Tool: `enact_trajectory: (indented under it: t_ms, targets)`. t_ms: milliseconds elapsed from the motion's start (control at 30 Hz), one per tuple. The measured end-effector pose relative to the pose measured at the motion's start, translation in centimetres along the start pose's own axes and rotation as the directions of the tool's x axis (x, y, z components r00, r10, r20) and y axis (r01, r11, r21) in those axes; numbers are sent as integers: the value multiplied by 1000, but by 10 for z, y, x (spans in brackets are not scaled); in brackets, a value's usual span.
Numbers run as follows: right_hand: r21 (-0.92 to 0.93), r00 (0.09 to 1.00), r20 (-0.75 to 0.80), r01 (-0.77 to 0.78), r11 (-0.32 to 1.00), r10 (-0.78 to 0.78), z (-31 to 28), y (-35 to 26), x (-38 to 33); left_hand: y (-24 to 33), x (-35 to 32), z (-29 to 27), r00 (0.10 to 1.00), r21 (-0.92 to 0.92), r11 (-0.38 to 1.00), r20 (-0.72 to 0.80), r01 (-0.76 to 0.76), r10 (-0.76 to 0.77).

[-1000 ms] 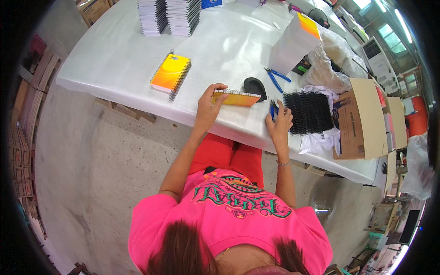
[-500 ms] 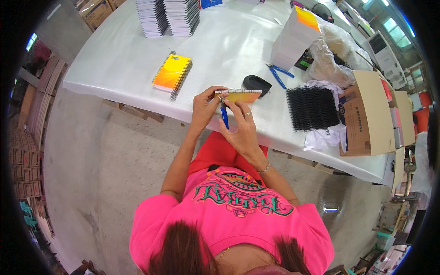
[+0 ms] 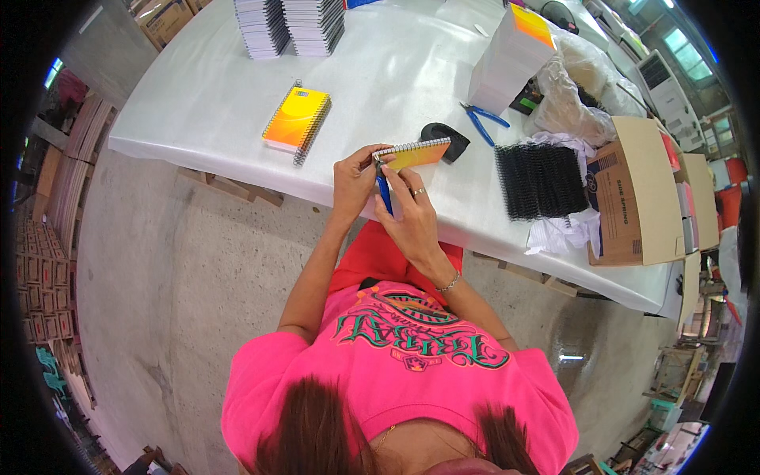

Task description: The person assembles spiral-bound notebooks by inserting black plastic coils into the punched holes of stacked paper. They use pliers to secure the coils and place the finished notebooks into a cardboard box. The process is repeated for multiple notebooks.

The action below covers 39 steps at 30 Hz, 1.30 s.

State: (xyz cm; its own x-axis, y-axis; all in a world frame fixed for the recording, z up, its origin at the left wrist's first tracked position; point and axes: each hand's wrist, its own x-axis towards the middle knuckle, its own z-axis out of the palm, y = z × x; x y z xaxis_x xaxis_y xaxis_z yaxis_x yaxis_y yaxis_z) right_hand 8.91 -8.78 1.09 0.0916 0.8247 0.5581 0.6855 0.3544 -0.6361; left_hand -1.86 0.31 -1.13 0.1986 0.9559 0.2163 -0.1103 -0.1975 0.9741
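My left hand (image 3: 355, 180) is closed on the left end of a yellow-orange spiral notebook (image 3: 419, 156), which stands tilted over the table's front edge with its coil upward. In my right hand (image 3: 413, 218) is a pair of blue-handled pliers (image 3: 383, 190). Their metal jaws meet the coil's left end, close by my left fingertips. Exactly what the jaws grip is too small to tell. Behind the notebook lies a black curved object (image 3: 446, 142). Off to the left rest yellow-orange spiral notebooks (image 3: 297, 117).
Another pair of blue-handled pliers (image 3: 483, 123) lies before a tall paper stack (image 3: 511, 67). Black spiral coils (image 3: 538, 182) sit on white paper at right, beside an open cardboard box (image 3: 621, 202). Notebook stacks (image 3: 313, 28) stand at the far side of the white table (image 3: 198, 95).
The notebook's right end has tipped upward, so its coil now slants. My right hand and the pliers have shifted slightly left and turned a little at the coil's end.
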Motion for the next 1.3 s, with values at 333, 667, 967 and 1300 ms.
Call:
enact_trajectory:
  t_ms: [333,667,967,1300]
  targets:
    - [701,677,651,-710,69,344,-34,6,25,1,-5,15,984,170,976,-86,-139,155]
    - [-313,950,-170,-305,899,262,-73,95,-4,36,23,-32,930,-111,993,-367,-44,1]
    - [-425,966,-210,-227,876,149,-59,107,-12,29,75,-119,832,-70,996,-555,-53,5]
    - [-419,965,-215,-232,878,152,-61,106,-11,8,68,-145,798,351,933,-584,86,146]
